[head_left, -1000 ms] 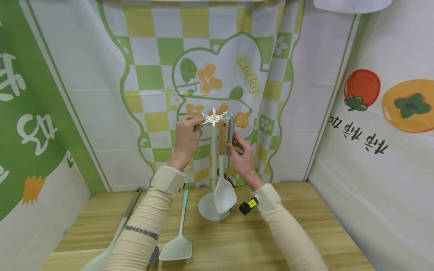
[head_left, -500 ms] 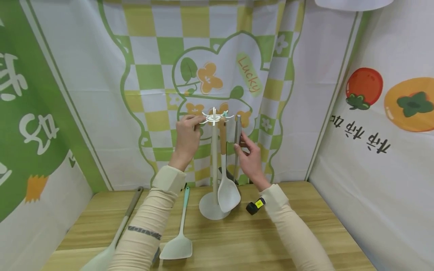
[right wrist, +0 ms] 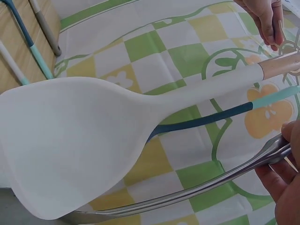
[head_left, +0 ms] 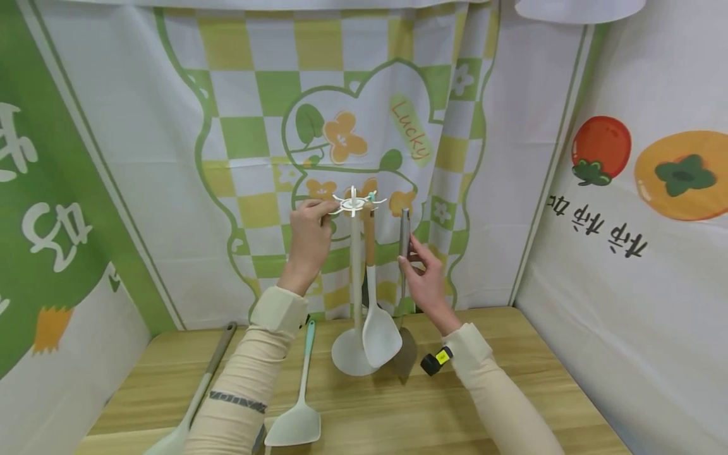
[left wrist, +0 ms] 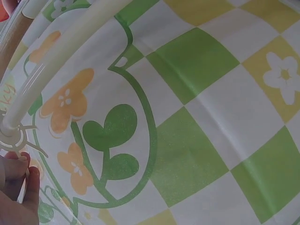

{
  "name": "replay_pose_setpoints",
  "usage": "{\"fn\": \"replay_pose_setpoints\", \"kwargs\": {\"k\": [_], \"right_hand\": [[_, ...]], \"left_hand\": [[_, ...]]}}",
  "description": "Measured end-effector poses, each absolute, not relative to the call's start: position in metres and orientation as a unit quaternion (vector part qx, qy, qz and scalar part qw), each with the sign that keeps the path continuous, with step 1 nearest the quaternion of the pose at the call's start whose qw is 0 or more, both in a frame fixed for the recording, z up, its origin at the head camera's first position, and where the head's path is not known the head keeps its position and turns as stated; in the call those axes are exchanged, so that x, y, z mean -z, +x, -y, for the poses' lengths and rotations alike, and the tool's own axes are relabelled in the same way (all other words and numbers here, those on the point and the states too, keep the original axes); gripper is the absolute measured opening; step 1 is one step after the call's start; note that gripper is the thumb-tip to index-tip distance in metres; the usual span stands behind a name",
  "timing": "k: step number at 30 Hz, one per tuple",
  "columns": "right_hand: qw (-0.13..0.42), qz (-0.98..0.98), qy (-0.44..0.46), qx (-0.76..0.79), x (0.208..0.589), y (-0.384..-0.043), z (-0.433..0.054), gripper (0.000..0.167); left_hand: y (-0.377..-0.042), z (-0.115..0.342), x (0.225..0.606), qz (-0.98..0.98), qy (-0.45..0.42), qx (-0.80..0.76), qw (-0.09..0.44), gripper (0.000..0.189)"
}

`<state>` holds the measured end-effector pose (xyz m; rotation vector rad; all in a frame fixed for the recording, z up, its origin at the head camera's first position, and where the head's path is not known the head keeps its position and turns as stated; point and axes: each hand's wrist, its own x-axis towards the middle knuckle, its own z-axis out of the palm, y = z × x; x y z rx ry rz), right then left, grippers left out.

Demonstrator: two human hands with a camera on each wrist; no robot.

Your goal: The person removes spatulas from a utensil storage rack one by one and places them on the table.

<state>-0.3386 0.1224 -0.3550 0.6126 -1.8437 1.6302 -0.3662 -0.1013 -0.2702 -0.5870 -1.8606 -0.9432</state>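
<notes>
On the table (head_left: pixel 483 392), the stand (head_left: pixel 356 278) bears a white spatula (head_left: pixel 381 341). Beside them is a metal utensil (head_left: pixel 405 230), gripped by the right hand (head_left: pixel 425 275), best moved clear; the left hand (head_left: pixel 309 239), pinching 1 hook (left wrist: pixel 23 190), should brace firmly.

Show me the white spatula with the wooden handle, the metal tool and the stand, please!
White spatula (right wrist: pixel 79 140): right wrist view, on its wide blade.
Metal tool (head_left: pixel 405 234): head view, on its upper handle.
Stand (head_left: pixel 356 272): head view, on its upright pole.
</notes>
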Motion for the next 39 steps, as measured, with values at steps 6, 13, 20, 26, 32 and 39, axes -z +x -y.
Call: {"fn": "replay_pose_setpoints", "kwargs": {"k": [6, 13, 20, 26, 32, 39], "right_hand": [[0.325, 0.690, 0.236, -0.602, 0.357, -0.337, -0.129, 0.050], [0.337, 0.708, 0.231, -0.575, 0.357, -0.333, -0.134, 0.050], [0.356, 0.720, 0.219, -0.554, 0.368, -0.341, -0.139, 0.052], [0.355, 0.724, 0.208, -0.554, 0.382, -0.357, -0.149, 0.054], [0.356, 0.740, 0.211, -0.530, 0.383, -0.355, -0.158, 0.054], [0.360, 0.758, 0.206, -0.504, 0.381, -0.353, -0.165, 0.054]], "left_hand": [[-0.367, 0.101, 0.270, 0.754, -0.242, 0.375, 0.482, 0.026], [-0.366, 0.100, 0.269, 0.759, -0.240, 0.372, 0.478, 0.026], [-0.362, 0.100, 0.268, 0.765, -0.232, 0.380, 0.466, 0.028], [-0.361, 0.100, 0.268, 0.767, -0.227, 0.379, 0.464, 0.028], [-0.361, 0.099, 0.267, 0.770, -0.225, 0.386, 0.456, 0.027], [-0.360, 0.099, 0.267, 0.770, -0.219, 0.386, 0.459, 0.028]]}}
